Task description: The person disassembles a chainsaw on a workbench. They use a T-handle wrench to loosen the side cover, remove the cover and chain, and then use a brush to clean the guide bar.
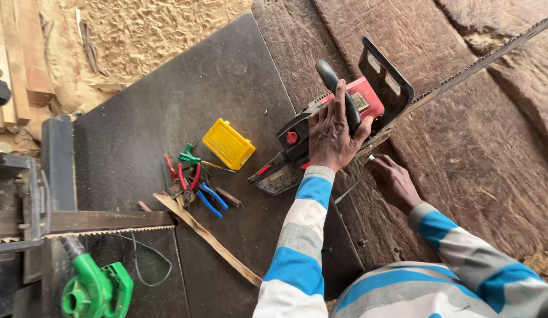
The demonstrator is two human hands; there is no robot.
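Two hands work at a red and black chainsaw (330, 132) lying where a dark, scuffed metal plate (168, 118) meets rough brown timber (462, 147). The left hand (333, 135) has its fingers curled round the saw's black front handle, thumb wrapped on the right side. The right hand (392, 179), just right of and nearer than the saw body, is closed round a thin metal tool (353, 185); its tip points toward the underside of the saw, though where it ends is hidden. The saw's long toothed bar (480, 62) runs far and to the right, off the top corner. Both sleeves are striped blue, white and grey.

Left of the saw, well apart from the hands, lies a ribbed yellow plastic box (228, 143). Near it is a jumble of hand tools (194, 179): red-handled and blue-handled pliers and a green-handled piece, touching one another. A pale wooden strip (209, 238) slants from that heap toward the near edge. At the near left corner stands a bright green plastic blower (97, 288) with a thin black cable (150, 265) looping beside it, and above it a flat toothed blade (109, 227) reaches in from the left. Coarse sawdust (144, 35) covers the far ground, with planks (15, 53) at the far left.
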